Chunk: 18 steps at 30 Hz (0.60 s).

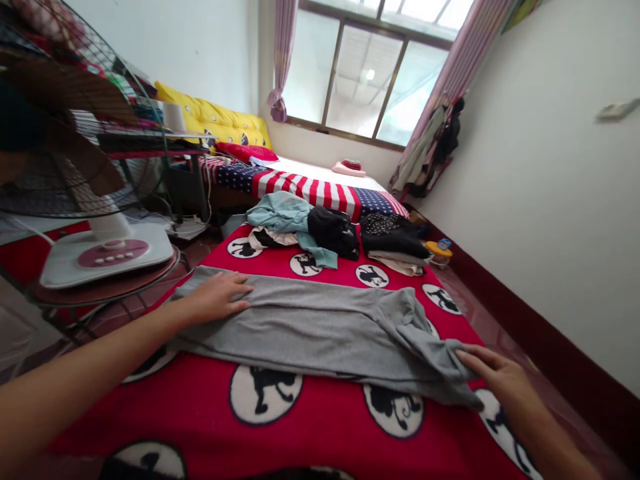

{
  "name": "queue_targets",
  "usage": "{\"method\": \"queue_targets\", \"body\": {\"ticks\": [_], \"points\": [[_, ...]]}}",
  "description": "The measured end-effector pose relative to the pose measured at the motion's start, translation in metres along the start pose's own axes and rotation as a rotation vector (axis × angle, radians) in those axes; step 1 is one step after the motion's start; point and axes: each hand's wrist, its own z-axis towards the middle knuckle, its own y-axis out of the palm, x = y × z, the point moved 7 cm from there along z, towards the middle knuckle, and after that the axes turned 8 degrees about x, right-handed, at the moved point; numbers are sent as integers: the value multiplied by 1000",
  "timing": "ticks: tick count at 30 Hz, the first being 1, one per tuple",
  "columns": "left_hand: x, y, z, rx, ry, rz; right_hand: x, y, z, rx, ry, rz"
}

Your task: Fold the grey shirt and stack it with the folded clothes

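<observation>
A grey long-sleeved garment (310,327) lies stretched sideways across a red blanket (210,427) with black-and-white round prints. Its left part is fairly smooth, while folds bunch up towards the right end. My left hand (220,297) rests flat on the garment's left part, fingers spread. At the right end, my right hand (495,373) pinches the edge of the grey cloth between thumb and fingers. Part of that grip is hidden behind the fingers.
Beyond the garment lie a loose heap of light-blue clothes (280,213), black clothes (333,231) and a folded stack (393,237). A fan (107,247) stands on a round stool at left. A bed (310,190) is under the window; a wall runs along the right.
</observation>
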Motion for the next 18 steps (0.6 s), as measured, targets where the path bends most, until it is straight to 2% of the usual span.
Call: {"method": "queue_targets", "body": {"ticks": [3, 6, 8, 10, 12, 13, 15, 18], "points": [[36, -14, 9, 166, 63, -164, -13, -8, 9, 139, -68, 52], [91, -23, 14, 253, 173, -387, -32, 10, 3, 101, -153, 105], [130, -26, 19, 276, 225, -503, -51, 37, -12, -45, -279, 115], [165, -25, 23, 292, 266, -608, -69, 72, -36, -280, -475, 33], [197, -18, 27, 276, 324, -696, -78, 101, -63, -512, -690, -111], [211, -11, 28, 254, 355, -728, -78, 109, -73, -576, -771, -169], [234, 4, 31, 197, 409, -755, -75, 109, -76, -557, -817, -196], [254, 27, 38, 147, 451, -712, -61, 82, -50, -302, -651, -83]]}}
